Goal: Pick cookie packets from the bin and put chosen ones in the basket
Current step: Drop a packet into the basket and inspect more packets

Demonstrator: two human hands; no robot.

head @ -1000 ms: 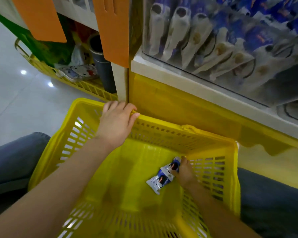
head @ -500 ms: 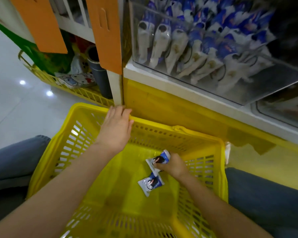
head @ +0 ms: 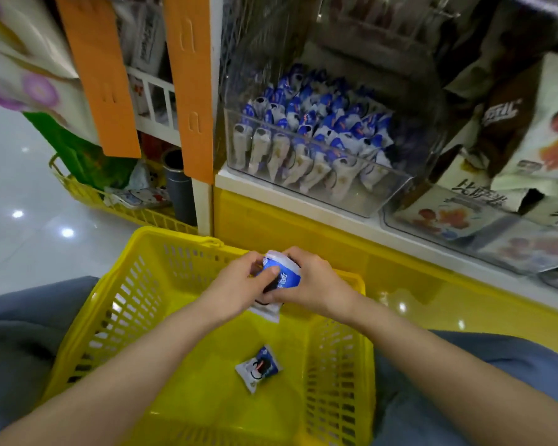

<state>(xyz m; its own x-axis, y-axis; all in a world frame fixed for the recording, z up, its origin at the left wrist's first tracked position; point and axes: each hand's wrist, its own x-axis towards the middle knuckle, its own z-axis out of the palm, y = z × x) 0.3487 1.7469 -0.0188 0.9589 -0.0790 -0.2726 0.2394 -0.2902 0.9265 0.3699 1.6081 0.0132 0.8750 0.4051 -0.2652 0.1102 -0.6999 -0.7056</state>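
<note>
The left hand [head: 239, 281] has left the basket [head: 126, 300] rim where it rested a second ago and now meets the right hand [head: 313, 281] above the far edge. Between them is one cookie packet [head: 282, 275], lifted back up out of the basket. Both sets of fingers are curled round it, the left thumb pressing its blue face and the right fingers wrapped over its other side. A second packet [head: 259, 368] lies alone on the basket floor, so one of the pair is deposited and the other is in hand again, probably for a closer look before it is kept or rejected. The clear bin [head: 361, 201] on the shelf above is full of the same blue-and-white packets [head: 310, 123], so plenty remain to choose from.
</note>
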